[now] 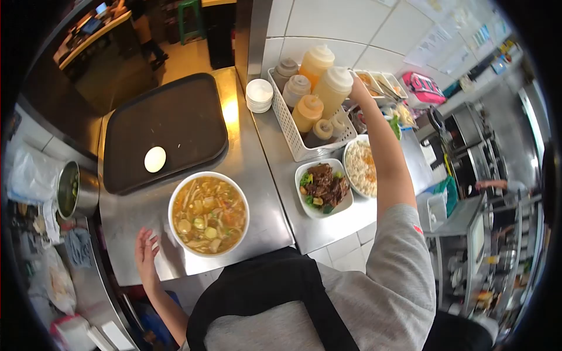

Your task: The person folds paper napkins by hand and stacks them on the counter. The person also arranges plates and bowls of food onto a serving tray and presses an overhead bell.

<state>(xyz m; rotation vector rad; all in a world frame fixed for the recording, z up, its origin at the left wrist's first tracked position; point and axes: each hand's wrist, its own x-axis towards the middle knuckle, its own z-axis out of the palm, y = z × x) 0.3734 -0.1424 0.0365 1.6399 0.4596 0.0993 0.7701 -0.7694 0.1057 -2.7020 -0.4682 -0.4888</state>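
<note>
My left hand [147, 253] hovers by the counter's front edge, left of a white bowl of noodle soup [209, 215], fingers apart and holding nothing. My right arm reaches over the right counter, and my right hand [359, 90] is beside the squeeze bottles [333, 88] in a white basket [301, 153]; its fingers are hidden behind a bottle. Below the basket sit a square bowl of meat and broccoli [324, 188] and a bowl of rice [360, 167], partly covered by my arm. A small white dish [155, 159] lies on the dark tray [170, 126].
Stacked white cups [259, 95] stand left of the basket. Food containers [386, 85] and a pink box [422, 88] are behind my right hand. A metal pot [79, 190] is at the left. Another person's arm [492, 183] shows at the far right.
</note>
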